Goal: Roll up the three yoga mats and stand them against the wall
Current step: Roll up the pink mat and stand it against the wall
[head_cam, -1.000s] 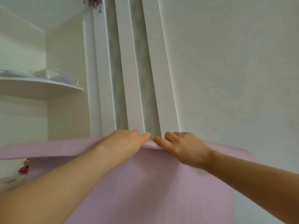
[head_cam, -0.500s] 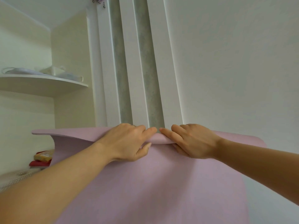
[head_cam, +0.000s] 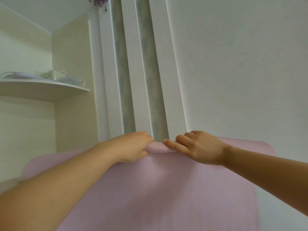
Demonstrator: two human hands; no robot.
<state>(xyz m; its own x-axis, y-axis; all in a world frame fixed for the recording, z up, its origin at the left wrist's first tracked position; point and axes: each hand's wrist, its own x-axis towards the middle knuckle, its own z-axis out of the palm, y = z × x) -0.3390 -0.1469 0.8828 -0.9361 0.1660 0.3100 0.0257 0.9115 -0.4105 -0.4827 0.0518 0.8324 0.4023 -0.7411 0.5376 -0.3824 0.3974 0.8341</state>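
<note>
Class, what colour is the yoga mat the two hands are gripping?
The yoga mat is a plain pale pinkish lilac, seen best in the head view.

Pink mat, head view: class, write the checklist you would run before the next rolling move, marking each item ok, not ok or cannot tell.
1. Left hand grips the pink mat by its top edge: ok.
2. Right hand holds the same edge: ok.
3. Edge curled over between the hands: ok.
4. Curl even across the width: not ok, it lies flat near the right end.
5. Other two mats: cannot tell, out of view.
</note>
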